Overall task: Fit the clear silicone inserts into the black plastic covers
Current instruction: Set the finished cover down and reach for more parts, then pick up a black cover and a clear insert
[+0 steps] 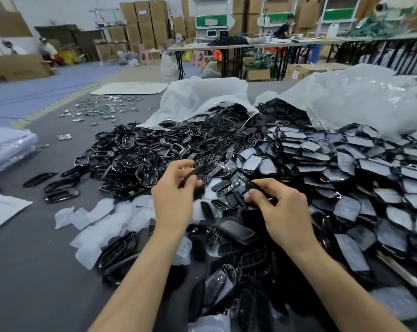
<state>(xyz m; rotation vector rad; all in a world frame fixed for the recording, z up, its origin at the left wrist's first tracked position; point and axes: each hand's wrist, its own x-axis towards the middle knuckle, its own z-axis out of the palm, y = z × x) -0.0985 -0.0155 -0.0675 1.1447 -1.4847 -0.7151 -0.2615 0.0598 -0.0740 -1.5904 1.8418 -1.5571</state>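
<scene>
Left hand (176,188) pinches cover (199,170); right hand (281,209) pinches dark part (251,184) (type unclear). Heap (202,144) at 12 o'clock.

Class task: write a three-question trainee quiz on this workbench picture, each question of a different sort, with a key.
1. True or false: the left hand and the right hand each pinch a black part.
2. The heap of black covers spills out of: A a cardboard box; B clear plastic bags; C a metal tray.
3. Fill the gap: the translucent pieces lie on the table on the ____ side of the left hand.

Key: 1 true; 2 B; 3 left.
</scene>
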